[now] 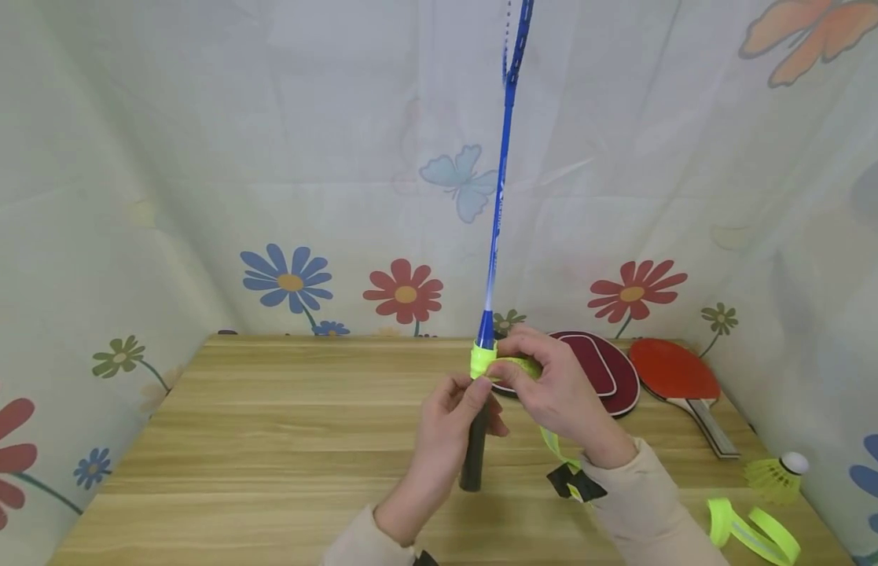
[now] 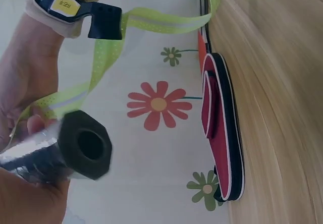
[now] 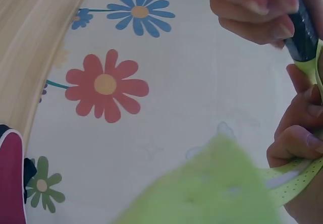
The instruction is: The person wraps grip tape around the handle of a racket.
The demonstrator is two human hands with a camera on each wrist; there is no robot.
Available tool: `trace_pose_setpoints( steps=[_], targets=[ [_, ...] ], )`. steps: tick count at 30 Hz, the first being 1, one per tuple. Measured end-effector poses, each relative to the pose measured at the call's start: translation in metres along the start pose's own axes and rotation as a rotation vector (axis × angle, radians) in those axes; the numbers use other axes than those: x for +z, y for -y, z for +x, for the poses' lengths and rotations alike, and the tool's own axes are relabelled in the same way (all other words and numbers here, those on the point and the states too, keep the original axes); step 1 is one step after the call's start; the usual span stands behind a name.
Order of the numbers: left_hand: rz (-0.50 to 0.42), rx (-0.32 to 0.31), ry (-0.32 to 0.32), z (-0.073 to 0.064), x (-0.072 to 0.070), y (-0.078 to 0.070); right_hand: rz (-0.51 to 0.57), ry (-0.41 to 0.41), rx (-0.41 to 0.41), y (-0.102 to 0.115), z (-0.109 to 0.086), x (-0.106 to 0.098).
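Observation:
A blue badminton racket (image 1: 500,196) stands nearly upright over the table, its head cut off by the top of the head view. My left hand (image 1: 446,417) grips its black handle (image 1: 472,464), whose butt end faces the camera in the left wrist view. Neon-yellow grip tape (image 1: 483,360) is wound around the top of the handle, just below the blue cone. My right hand (image 1: 555,385) pinches the tape beside the handle. From there a loose length of tape (image 2: 166,23) hangs past the right wrist; part of it blurs across the right wrist view.
On the wooden table (image 1: 269,440), a dark-red case (image 1: 622,381) lies behind my right hand. Right of it are a red table tennis paddle (image 1: 675,369), a yellow shuttlecock (image 1: 771,479) and loops of neon-yellow tape (image 1: 721,523). A flowered cloth (image 1: 325,196) hangs behind the table.

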State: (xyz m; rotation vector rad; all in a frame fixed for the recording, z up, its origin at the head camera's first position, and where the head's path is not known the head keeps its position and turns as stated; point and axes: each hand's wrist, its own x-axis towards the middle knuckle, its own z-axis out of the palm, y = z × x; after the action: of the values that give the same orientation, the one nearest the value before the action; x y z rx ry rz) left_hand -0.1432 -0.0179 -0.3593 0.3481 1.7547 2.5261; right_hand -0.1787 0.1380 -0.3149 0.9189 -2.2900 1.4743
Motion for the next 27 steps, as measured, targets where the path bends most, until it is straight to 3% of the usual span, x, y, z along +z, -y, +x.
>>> trace_pose_setpoints(
  steps=[4,11,15,27],
  targets=[
    [0.011,0.005,-0.081,0.0012,0.0016,0.0034,-0.011,-0.012,0.027,-0.0047,-0.001,0.0032],
    [-0.048,-0.011,-0.121,-0.0013,0.0038,0.0067,0.022,0.007,0.033,-0.0059,0.001,0.0069],
    [-0.069,-0.018,-0.117,-0.0025,0.0032,0.0058,0.041,0.018,0.044,-0.0049,0.0022,0.0067],
    [-0.141,-0.032,-0.021,-0.0048,0.0017,0.0045,0.088,0.037,0.029,-0.0038,0.0005,0.0045]
  ],
)
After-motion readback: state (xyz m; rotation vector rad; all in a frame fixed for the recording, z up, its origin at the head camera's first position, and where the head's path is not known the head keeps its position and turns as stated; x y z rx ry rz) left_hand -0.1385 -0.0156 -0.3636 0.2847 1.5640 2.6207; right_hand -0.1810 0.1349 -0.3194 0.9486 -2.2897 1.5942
